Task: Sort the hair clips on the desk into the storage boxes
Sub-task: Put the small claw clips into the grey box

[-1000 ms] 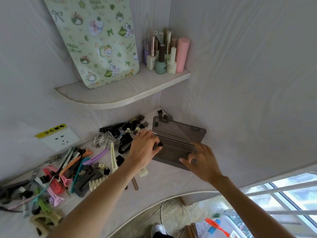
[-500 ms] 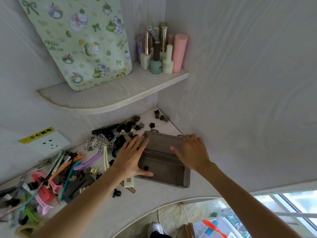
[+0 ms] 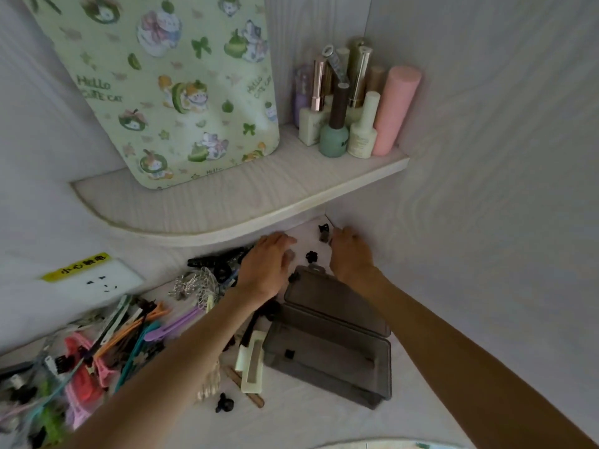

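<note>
Now both hands reach under the shelf [image 3: 227, 202]: left hand [image 3: 264, 265] and right hand [image 3: 351, 254] flank small black clips [image 3: 311, 256]; whether their fingers grasp anything, I cannot tell. Open box [image 3: 327, 345] lies on the worktop [image 3: 308, 416], clip pile [image 3: 97, 345] left.

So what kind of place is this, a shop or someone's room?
Most likely a home dressing or vanity corner: nail polish bottles stand on a corner shelf, hair clips are heaped on the desk, and a wall socket sits beside them.
</note>
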